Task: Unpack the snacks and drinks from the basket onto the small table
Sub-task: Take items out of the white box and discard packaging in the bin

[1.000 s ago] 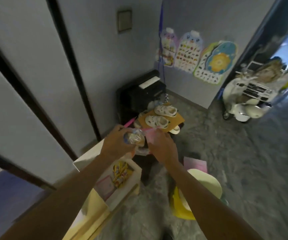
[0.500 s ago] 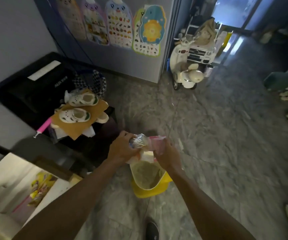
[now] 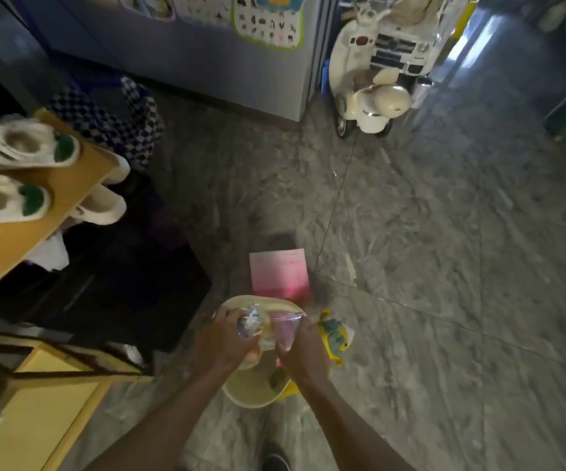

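Note:
Both my hands hover over a pale yellow basket [image 3: 240, 394] standing on the floor. My left hand [image 3: 223, 341] grips a crinkly clear-wrapped snack [image 3: 252, 321]. Right beside it, my right hand [image 3: 300, 351] pinches a pink packet [image 3: 283, 326]. The two packets touch each other above the basket's mouth. A yellow and blue snack bag [image 3: 334, 333] lies at the basket's right side. A pink flat pack [image 3: 279, 271] lies on the floor just beyond the basket. The small yellow table [image 3: 50, 413] sits at the lower left.
A black cabinet [image 3: 121, 273] stands left of the basket, with a wooden board [image 3: 36, 212] carrying white children's shoes [image 3: 19, 144]. A white toy scooter [image 3: 373, 76] is parked by the far wall. Grey marble floor [image 3: 444, 266] spreads to the right.
My view has swung from the table down toward the floor and basket. Both hands kept hold of their packets and now sit low over the basket.

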